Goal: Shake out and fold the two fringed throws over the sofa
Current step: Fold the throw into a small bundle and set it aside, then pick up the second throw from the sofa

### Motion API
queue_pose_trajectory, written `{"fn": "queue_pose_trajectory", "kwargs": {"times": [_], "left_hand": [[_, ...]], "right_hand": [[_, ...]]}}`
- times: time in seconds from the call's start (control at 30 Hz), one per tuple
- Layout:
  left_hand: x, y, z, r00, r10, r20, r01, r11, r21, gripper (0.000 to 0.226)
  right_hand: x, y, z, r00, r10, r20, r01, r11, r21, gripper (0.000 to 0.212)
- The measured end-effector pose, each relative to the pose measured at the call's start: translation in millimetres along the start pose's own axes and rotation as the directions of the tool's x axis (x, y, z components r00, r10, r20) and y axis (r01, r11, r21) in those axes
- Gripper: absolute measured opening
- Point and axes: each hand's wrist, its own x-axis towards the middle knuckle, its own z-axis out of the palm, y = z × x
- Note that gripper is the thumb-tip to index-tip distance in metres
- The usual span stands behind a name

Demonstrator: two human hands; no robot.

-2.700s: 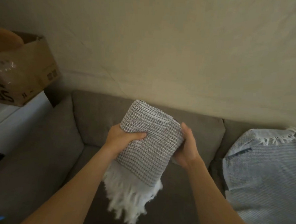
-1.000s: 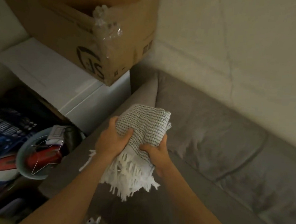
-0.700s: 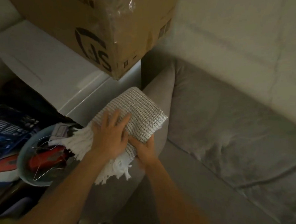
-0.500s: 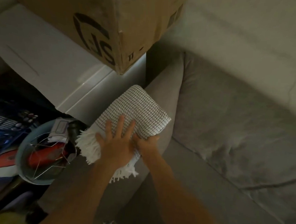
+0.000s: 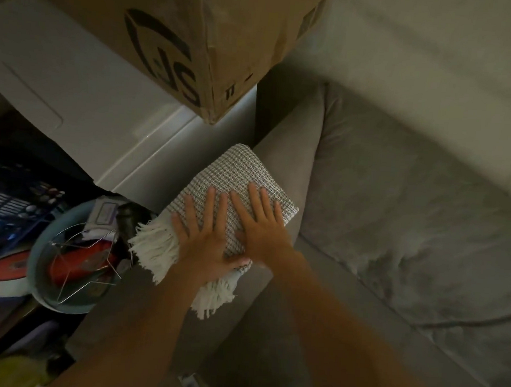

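Both my hands, left hand (image 5: 206, 244) and right hand (image 5: 261, 223), press flat on the folded throw (image 5: 234, 174) on the sofa arm (image 5: 283, 153), fringe (image 5: 155, 247) overhanging its outer edge; cardboard box (image 5: 198, 40) close above.

1 folded fringed throw (image 5: 234, 177) in view. 2 hands on it: left hand (image 5: 207, 244), right hand (image 5: 262, 226). 1 sofa (image 5: 395, 231). 1 cardboard box (image 5: 228, 27). 1 white cabinet (image 5: 75, 92). 1 round basin (image 5: 62, 304). 1 blue crate (image 5: 5, 205).

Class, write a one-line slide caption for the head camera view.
Left hand and right hand press flat on the folded fringed throw laid over the grey sofa arm, near a cardboard box.
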Motion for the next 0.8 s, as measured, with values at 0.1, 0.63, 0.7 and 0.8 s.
{"fn": "queue_pose_trajectory", "kwargs": {"times": [0.1,0.63,0.7,0.8], "left_hand": [[-1,0,-9,0.999,-0.009,0.044,0.008,1.0,0.008,0.154],[-103,126,-90,0.967,0.247,-0.057,-0.252,0.905,-0.342,0.017],[-124,176,-95,0.931,0.344,0.119,-0.285,0.892,-0.351,0.023],[-156,249,-89,0.855,0.456,0.247,-0.377,0.874,-0.308,0.024]], "right_hand": [[-1,-5,-23,0.994,0.015,0.107,-0.02,0.999,0.041,0.088],[-219,21,-135,0.891,0.353,0.286,-0.409,0.897,0.169,0.034],[-270,36,-147,0.882,0.408,0.235,-0.458,0.86,0.224,0.032],[-349,57,-162,0.855,0.498,0.145,-0.518,0.806,0.287,0.038]]}}
